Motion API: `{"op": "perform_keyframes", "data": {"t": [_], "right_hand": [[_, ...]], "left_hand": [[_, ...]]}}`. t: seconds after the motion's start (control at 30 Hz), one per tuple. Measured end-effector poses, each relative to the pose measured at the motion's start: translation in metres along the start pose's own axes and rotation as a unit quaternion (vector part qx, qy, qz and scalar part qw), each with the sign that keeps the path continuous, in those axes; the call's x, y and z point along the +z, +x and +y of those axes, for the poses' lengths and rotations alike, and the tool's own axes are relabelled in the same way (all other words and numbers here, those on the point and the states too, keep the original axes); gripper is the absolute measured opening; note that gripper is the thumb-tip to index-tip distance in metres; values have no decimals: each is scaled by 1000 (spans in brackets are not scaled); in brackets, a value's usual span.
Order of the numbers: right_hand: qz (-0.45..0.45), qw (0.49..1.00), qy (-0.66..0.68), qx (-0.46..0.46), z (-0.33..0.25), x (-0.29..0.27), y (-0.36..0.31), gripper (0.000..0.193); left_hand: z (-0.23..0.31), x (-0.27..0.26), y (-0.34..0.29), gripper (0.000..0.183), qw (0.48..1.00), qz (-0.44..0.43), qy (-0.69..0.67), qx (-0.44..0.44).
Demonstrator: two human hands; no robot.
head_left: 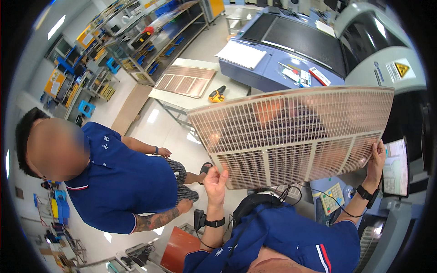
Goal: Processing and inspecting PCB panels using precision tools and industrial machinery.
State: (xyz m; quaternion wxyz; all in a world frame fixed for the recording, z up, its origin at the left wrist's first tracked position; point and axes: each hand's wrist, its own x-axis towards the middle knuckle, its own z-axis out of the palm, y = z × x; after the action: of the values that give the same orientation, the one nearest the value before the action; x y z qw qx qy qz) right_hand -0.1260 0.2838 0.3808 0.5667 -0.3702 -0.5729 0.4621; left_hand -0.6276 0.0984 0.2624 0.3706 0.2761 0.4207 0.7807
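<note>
Between my hands I hold up a large copper-coloured panel (291, 136) with rows of small slots, split into sections by pale strips. It looks like a circuit board panel and is tilted, its shiny face toward me. My left hand (215, 185) grips its lower left corner, the thumb along the edge. My right hand (377, 157) pinches the lower right edge. Both wrists carry black straps with small devices. Past the panel's left end, a similar copper panel (186, 81) lies flat on a pale table (159, 94), with a yellow and black tool (217, 94) nearby.
A person in a blue shirt (123, 173) stands close at my left. Ahead is a large blue-grey machine (255, 75) with white papers (241, 53) on top. A monitor (395, 168) and a keypad (333, 199) sit at right. Shelving (154, 50) stands at far left.
</note>
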Motion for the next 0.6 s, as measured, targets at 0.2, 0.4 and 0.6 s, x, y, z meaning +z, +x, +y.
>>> {"op": "perform_keyframes", "data": {"t": [0.2,0.4,0.6], "right_hand": [[47,990,12,-135,46,59,90,42],[-79,965,114,-221,32,161,101,24],[-311,855,411,-66,70,160,121,56]], "left_hand": [[0,-35,60,77,972,20,-151,-178],[35,-64,108,61,739,-111,-634,-199],[64,-131,164,49,853,-106,-457,-229]]}}
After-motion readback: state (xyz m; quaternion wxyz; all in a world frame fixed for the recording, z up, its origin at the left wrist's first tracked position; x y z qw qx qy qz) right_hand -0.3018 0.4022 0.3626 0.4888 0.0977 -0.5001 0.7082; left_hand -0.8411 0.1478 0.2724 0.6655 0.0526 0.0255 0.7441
